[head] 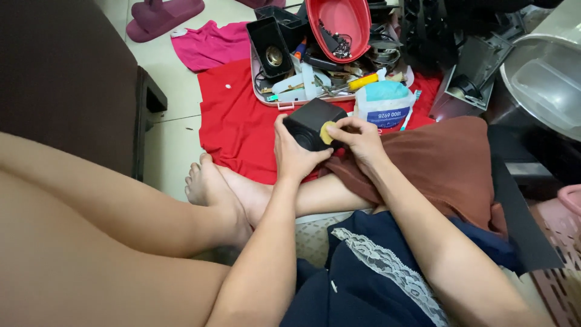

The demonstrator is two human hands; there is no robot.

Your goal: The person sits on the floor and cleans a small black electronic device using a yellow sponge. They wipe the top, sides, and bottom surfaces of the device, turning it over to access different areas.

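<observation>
A small black speaker box point(311, 121) sits between my two hands above a red cloth point(239, 118). My left hand point(292, 151) grips the box from its left and underside. My right hand point(357, 136) pinches a small yellow round piece point(327, 132) against the box's right face. Both forearms reach out over my crossed legs and a brown cloth point(448, 163).
Behind the box stands a tray point(266, 97) heaped with tools, a second black speaker point(270, 39) and a red bowl point(339, 21). A white and teal pack point(384, 103) lies beside it. Dark furniture point(66, 72) stands left, pink slippers point(163, 15) far left, a grey bin point(544, 72) right.
</observation>
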